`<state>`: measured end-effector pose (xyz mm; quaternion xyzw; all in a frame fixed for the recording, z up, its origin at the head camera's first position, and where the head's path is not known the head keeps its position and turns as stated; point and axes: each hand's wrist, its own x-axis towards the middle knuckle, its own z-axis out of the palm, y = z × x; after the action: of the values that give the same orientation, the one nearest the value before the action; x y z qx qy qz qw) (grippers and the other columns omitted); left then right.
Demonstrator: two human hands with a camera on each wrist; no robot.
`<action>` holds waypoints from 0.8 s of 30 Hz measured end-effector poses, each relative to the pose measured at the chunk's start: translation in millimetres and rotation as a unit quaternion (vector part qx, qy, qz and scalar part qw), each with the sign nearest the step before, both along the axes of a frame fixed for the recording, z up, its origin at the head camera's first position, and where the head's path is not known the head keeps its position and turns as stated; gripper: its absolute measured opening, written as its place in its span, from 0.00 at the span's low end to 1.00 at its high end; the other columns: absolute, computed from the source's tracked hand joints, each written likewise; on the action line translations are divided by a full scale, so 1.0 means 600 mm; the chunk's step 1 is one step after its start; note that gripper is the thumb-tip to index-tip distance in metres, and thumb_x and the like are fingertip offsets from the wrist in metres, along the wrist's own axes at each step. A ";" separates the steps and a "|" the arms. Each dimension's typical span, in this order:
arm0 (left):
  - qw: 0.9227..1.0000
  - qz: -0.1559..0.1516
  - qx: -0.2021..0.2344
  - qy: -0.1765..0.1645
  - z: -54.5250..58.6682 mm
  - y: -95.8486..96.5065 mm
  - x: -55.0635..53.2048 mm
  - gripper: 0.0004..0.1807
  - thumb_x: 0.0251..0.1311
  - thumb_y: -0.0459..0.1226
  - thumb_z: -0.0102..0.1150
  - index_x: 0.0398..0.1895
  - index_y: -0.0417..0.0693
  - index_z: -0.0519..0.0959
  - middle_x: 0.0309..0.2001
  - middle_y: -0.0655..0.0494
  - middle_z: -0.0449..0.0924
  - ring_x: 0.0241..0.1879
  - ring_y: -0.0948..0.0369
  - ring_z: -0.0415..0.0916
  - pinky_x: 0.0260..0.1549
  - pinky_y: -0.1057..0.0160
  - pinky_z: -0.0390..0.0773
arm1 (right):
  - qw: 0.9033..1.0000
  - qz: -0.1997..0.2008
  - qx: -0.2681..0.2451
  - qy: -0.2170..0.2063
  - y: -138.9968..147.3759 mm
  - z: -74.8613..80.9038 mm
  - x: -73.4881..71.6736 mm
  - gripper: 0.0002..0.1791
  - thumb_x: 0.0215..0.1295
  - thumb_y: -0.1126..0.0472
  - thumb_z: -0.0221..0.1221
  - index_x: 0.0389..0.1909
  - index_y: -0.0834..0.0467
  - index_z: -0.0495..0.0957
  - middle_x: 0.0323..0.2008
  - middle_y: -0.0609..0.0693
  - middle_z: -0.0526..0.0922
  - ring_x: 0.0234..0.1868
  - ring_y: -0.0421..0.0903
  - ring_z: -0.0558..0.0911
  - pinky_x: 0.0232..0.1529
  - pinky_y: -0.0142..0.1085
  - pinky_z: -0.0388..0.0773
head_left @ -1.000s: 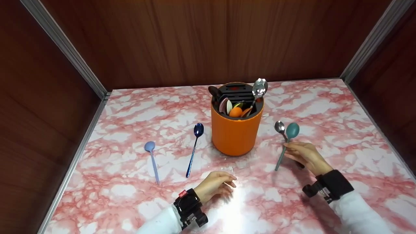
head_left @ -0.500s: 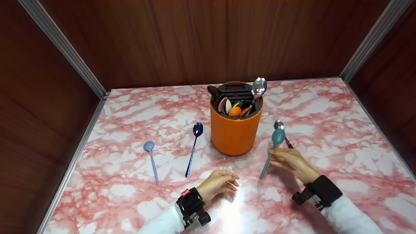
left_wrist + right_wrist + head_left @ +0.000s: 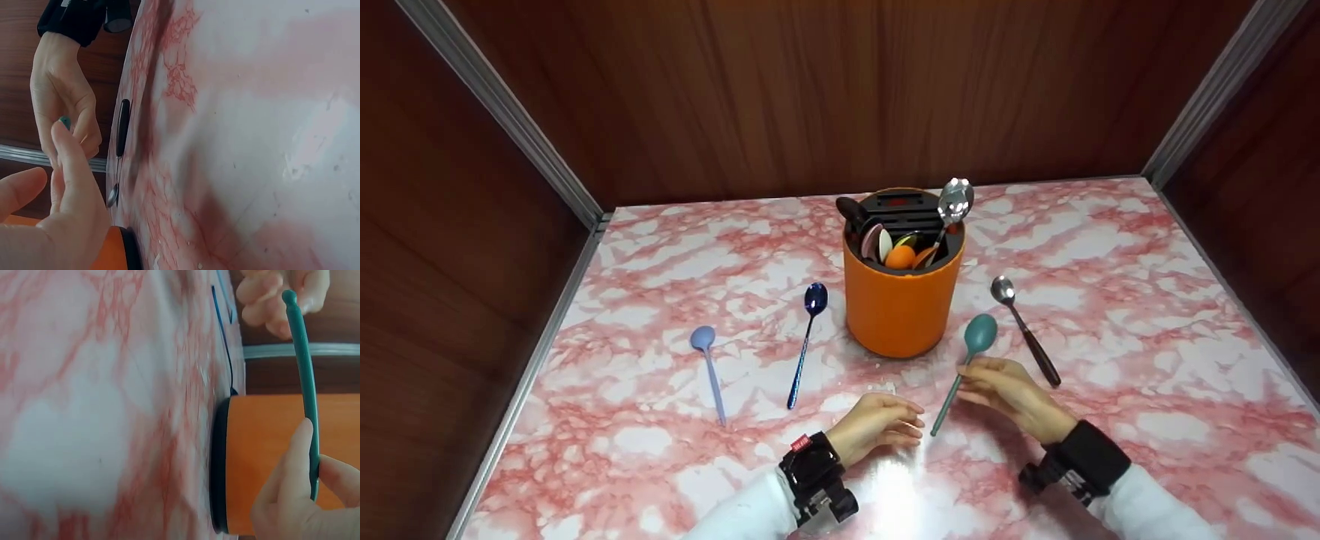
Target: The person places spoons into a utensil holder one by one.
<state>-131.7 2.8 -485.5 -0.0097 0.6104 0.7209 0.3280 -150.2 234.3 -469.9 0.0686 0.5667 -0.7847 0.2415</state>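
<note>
1 grn spoon (image 3: 953,391), bowl (image 3: 981,332) fwd-R

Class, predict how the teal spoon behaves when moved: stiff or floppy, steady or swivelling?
The teal spoon is probably stiff: its slim handle extends beyond the right hand, only gently curved. It may swivel, being merely pinched.
</note>
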 end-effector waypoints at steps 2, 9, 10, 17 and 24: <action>1.000 0.000 -0.002 -0.003 0.000 0.002 0.000 0.16 0.63 0.25 0.50 0.51 0.22 0.75 0.31 0.52 0.79 0.28 0.65 0.79 0.40 0.64 0.87 | 1.000 -0.001 -0.007 -0.004 -0.005 -0.002 0.002 0.06 0.70 0.68 0.55 0.33 0.56 0.74 0.33 0.45 0.83 0.37 0.38 0.84 0.51 0.32 0.84; 1.000 -0.012 -0.002 -0.009 -0.004 0.008 0.001 0.15 0.63 0.26 0.51 0.50 0.23 0.77 0.30 0.54 0.80 0.27 0.66 0.80 0.39 0.63 0.88 | 1.000 0.016 0.012 0.002 -0.017 -0.011 0.008 0.07 0.71 0.67 0.54 0.33 0.56 0.76 0.34 0.45 0.81 0.38 0.38 0.82 0.50 0.31 0.84; 1.000 -0.015 -0.003 -0.007 -0.004 0.008 0.001 0.15 0.63 0.26 0.52 0.50 0.23 0.77 0.30 0.55 0.81 0.27 0.66 0.80 0.39 0.63 0.88 | 1.000 0.020 0.012 0.004 -0.019 -0.012 0.009 0.07 0.71 0.67 0.54 0.33 0.56 0.77 0.34 0.44 0.81 0.38 0.38 0.82 0.50 0.31 0.84; 0.999 -0.028 -0.017 0.004 -0.005 0.007 0.001 0.15 0.59 0.26 0.59 0.49 0.26 0.80 0.30 0.56 0.86 0.27 0.69 0.80 0.34 0.69 0.85 | 0.999 0.035 0.040 0.002 -0.028 -0.015 0.013 0.08 0.70 0.63 0.57 0.30 0.54 0.77 0.35 0.44 0.81 0.40 0.37 0.82 0.52 0.31 0.83; 0.999 -0.036 -0.036 0.016 -0.005 0.009 0.004 0.17 0.58 0.26 0.62 0.51 0.26 0.80 0.33 0.53 0.87 0.28 0.69 0.79 0.32 0.73 0.83 | 0.999 0.030 0.037 0.006 -0.032 -0.014 0.017 0.06 0.70 0.64 0.57 0.32 0.56 0.76 0.36 0.45 0.80 0.40 0.38 0.82 0.52 0.31 0.83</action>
<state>-129.5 8.0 -488.7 0.0119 0.6409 0.6862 0.3438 -139.9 215.1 -478.5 0.0556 0.5984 -0.7563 0.2584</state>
